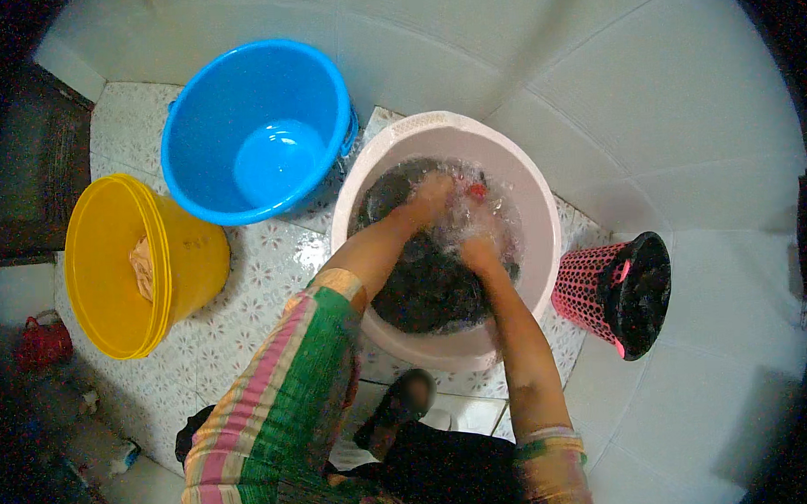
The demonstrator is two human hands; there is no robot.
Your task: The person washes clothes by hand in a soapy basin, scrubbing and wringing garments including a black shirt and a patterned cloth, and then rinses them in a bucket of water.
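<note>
We cannot tell whether our left hand (433, 198) and right hand (480, 239), in the pink tub (502, 151), grip dark cloth (427, 291).

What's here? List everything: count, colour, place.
Tub: 1, pale pink, centre
Cloth: uncounted, blackish, in tub
Small object: 1, red, in tub
Basin: 1, blue, upper left
Bucket: 1+, yellow, left
Crumpled item: 1, peach, in bucket
Basket: 1, pink-black, right
Container: 1, red, left
Floor: 1, patterned white, beneath
Walls: several, pale, around
Shoe: 1, dark, below tub
Sleeves: 2, multicoloured, below
Left hand: 1, bare, in tub
Right hand: 1, bare, in tub
</note>
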